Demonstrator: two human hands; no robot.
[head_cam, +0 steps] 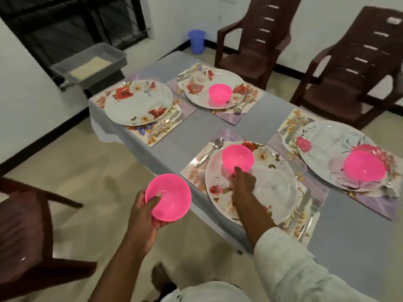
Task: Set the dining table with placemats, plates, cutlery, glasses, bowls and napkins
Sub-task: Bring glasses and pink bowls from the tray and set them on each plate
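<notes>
Bowls going out, one per setting. Our right hand (243,182) rests at the near rim of a pink bowl (237,157) standing on the near plate (250,184); fingers close around its lower edge, though whether they grip it or have let go we cannot tell. Our left hand (150,211) is clamped on the spare bowl (168,197), thumb inside the rim, held off the table edge above the floor.

Two other plates already carry bowls: far right (219,94) and near right (364,166). The far-left plate (139,102) is bare, so we judge the spare belongs there.

For this step: seat the near bowl flat and roughly centred on its plate, then lift the fingers straight off so it does not skate on the glossy surface. Watch the sleeve over the fork (310,214) and the spoon (214,146) beside the plate. Carry the spare level across to the far-left setting.
</notes>
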